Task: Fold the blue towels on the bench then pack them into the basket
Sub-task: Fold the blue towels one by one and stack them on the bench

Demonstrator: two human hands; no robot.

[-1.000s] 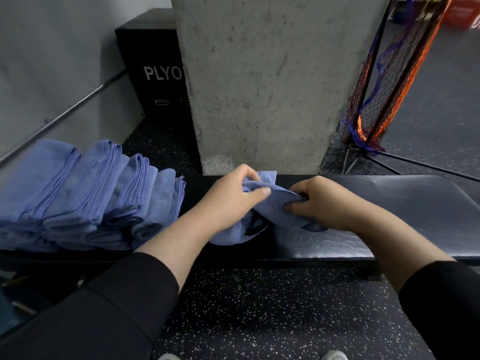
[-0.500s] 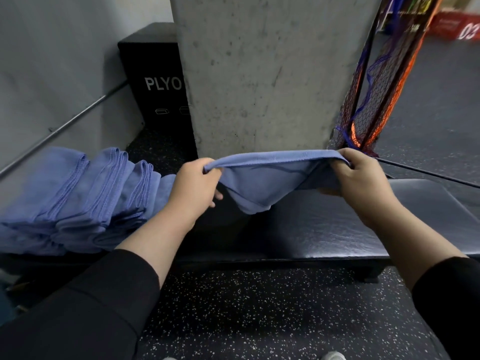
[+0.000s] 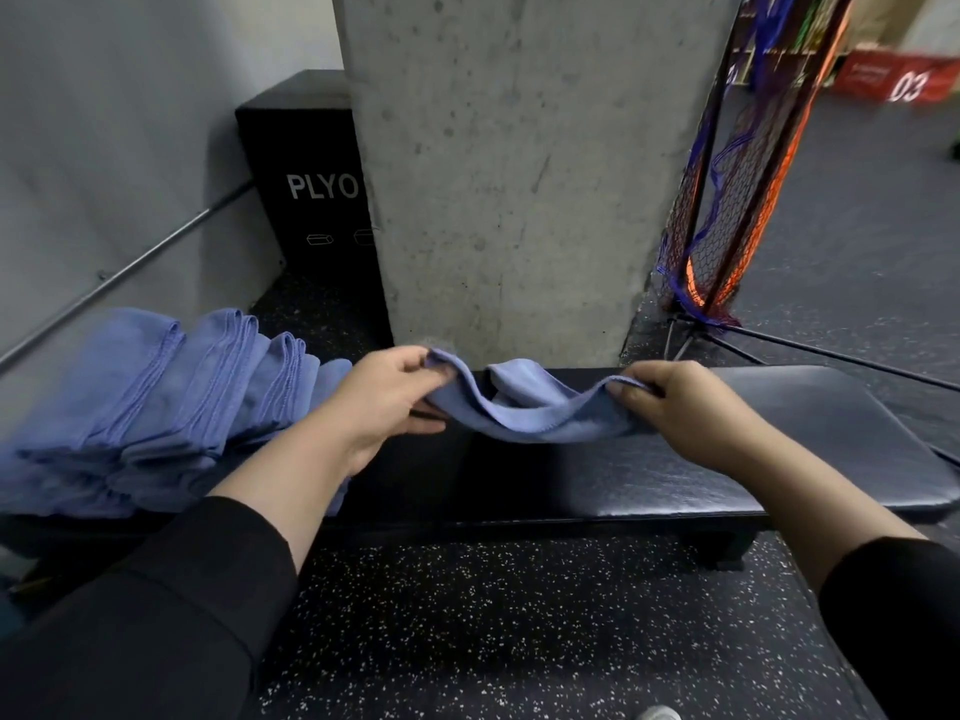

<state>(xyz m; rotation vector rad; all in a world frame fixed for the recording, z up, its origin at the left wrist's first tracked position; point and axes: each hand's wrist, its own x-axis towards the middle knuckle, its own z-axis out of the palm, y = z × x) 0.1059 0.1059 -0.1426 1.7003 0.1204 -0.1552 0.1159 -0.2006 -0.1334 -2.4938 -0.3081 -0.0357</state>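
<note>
A blue towel (image 3: pixel 524 407) is held at both ends over the bench (image 3: pixel 779 459). One end is pinched by the left hand (image 3: pixel 384 402) between thumb and curled fingers, and the other end is gripped by the right hand (image 3: pixel 685 413), its fingers curled over the cloth edge. Between the two hands the towel is seen sagging in a shallow curve, with a fold of cloth bunched up behind its middle; whether the lowest part is touching the black padded top cannot be told. Both forearms are bared below dark sleeves (image 3: pixel 171 615).

A row of folded blue towels (image 3: pixel 156 402) is laid overlapping on the left part of the bench, just beside the left hand. Directly behind the bench a grey concrete pillar (image 3: pixel 498 174) is seen, and to its left a black box (image 3: pixel 306 189) marked "PLYO" is set against the wall. To the right of the pillar an orange and blue net (image 3: pixel 737 189) on a dark frame is stood on the speckled floor (image 3: pixel 493 626). No basket is shown in this view.
</note>
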